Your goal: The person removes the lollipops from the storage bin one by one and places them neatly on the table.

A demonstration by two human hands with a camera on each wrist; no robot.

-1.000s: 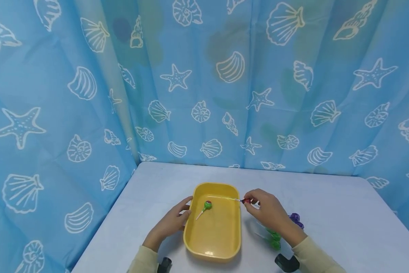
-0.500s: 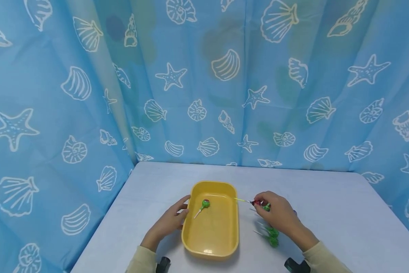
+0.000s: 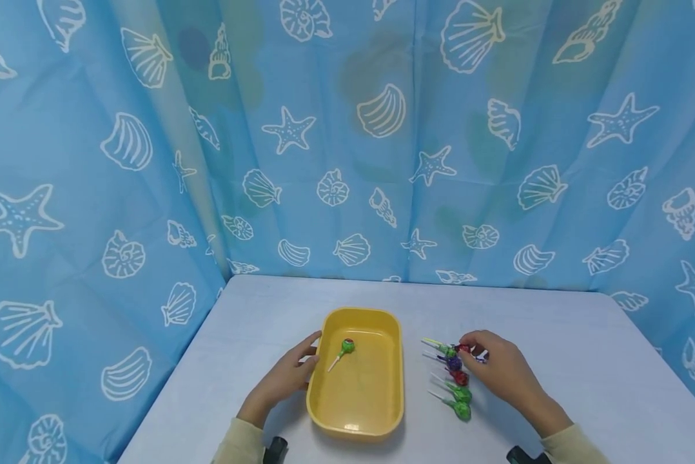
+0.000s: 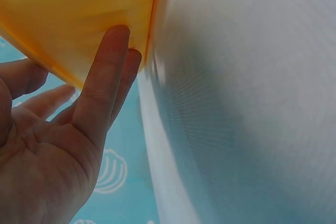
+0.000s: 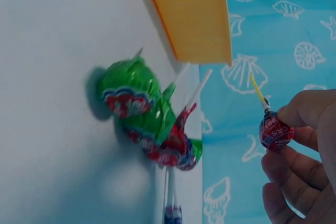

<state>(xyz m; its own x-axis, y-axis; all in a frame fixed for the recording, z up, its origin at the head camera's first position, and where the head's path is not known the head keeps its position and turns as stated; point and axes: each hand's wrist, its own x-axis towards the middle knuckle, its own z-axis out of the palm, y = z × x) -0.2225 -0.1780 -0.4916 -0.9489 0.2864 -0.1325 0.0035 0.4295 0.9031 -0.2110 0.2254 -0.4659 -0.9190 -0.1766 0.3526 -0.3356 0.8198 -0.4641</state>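
A yellow tray (image 3: 354, 430) stands on the table, and a green lollipop (image 3: 347, 347) lies inside it near the far left. My left hand (image 3: 285, 377) touches the tray's left side, its fingers fairly straight along the outer wall in the left wrist view. My right hand (image 3: 503, 366) pinches a red lollipop (image 5: 276, 131) with a yellow stick between thumb and fingers, to the right of the tray. Beneath and beside this hand lies a row of lollipops: green ones (image 3: 462, 410), a red one (image 3: 459, 377) and a purple one (image 3: 454, 363), sticks toward the tray.
A white cloth (image 3: 301, 299) covers the table. Blue curtains (image 3: 330, 212) with shell prints hang behind it and along the left. Another purple-wrapped lollipop (image 5: 173, 215) lies beyond the row, partly covered by my right hand in the head view.
My right hand has moved right, away from the tray's rim, carrying the red lollipop to the far end of the row. More of the row shows. My left hand stays at the tray.
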